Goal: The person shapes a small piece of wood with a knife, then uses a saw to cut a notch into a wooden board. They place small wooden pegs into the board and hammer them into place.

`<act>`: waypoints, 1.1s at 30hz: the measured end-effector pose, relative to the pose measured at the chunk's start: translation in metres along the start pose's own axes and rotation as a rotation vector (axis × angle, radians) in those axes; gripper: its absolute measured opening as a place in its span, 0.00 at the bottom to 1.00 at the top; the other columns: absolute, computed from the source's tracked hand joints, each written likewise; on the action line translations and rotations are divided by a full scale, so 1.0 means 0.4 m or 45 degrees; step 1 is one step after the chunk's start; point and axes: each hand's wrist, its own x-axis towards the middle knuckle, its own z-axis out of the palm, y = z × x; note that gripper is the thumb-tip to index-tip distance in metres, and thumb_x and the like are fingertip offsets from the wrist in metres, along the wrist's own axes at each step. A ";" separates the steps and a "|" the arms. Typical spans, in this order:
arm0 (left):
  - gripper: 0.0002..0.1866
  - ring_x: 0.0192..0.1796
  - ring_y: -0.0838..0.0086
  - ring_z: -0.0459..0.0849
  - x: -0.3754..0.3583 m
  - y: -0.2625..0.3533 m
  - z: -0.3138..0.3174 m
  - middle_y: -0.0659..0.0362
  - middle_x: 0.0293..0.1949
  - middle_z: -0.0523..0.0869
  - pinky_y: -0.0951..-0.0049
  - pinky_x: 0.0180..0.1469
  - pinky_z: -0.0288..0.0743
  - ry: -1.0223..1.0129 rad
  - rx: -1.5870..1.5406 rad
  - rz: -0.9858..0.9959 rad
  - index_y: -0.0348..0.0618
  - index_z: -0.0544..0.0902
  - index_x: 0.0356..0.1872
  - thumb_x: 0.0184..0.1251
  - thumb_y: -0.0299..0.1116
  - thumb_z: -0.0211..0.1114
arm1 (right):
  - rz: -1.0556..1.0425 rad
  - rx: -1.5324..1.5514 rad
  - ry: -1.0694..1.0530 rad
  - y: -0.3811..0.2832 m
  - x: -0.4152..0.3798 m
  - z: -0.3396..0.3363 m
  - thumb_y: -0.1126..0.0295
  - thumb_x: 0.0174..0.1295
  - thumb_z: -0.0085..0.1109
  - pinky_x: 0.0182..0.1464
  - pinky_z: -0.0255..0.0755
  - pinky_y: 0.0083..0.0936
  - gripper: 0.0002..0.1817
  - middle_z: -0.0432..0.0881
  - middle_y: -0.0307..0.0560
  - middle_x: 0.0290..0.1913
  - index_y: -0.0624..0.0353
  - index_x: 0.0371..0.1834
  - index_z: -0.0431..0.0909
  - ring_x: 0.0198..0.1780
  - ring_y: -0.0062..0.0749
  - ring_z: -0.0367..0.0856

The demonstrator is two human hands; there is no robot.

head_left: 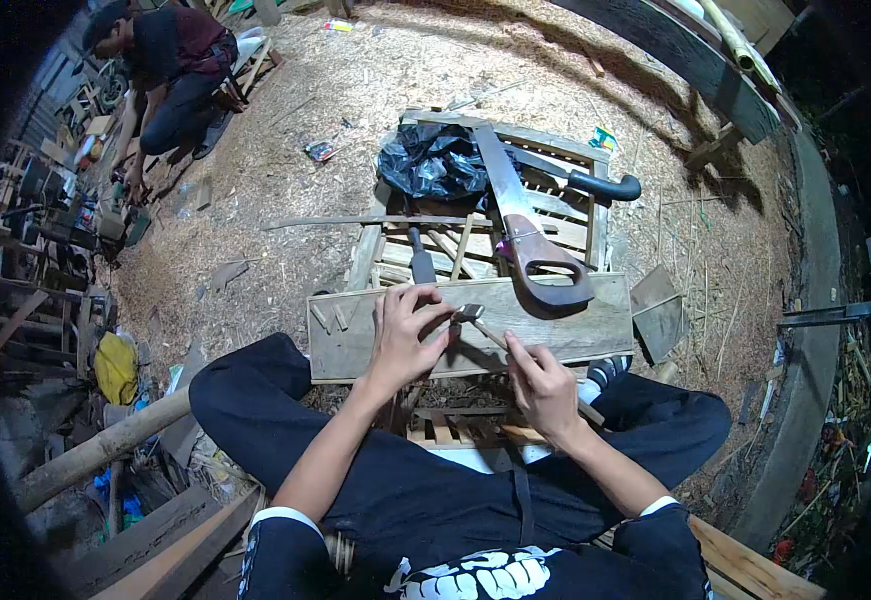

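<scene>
My right hand [546, 392] is closed around the thin wooden handle of a hammer [469, 312]. Its dark metal head is over the middle of a grey wooden board [356, 345] lying across in front of me. My left hand [406, 337] is at the board, index finger close to the hammer head, thumb apart from it. Whether a small nail is near those fingertips I cannot make out. Two short wooden pegs [341, 317] lie on the board's left end. A handsaw [526, 235] has its brown handle resting on the board's far edge.
Beyond the board, a slatted wooden crate [601, 215] carries a black plastic bag [436, 165], a chisel-like tool [422, 262] and a tool with a curved black handle [606, 187]. Wood shavings cover the ground. Another person [181, 75] crouches at the far left. A beam [696, 70] runs upper right.
</scene>
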 end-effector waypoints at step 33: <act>0.25 0.60 0.77 0.81 0.022 0.036 -0.061 0.56 0.58 0.89 0.73 0.67 0.69 0.004 -1.688 -0.647 0.36 0.83 0.67 0.82 0.45 0.68 | 0.104 0.335 0.291 -0.033 0.083 -0.036 0.78 0.70 0.69 0.30 0.72 0.30 0.25 0.83 0.50 0.37 0.58 0.71 0.84 0.26 0.29 0.75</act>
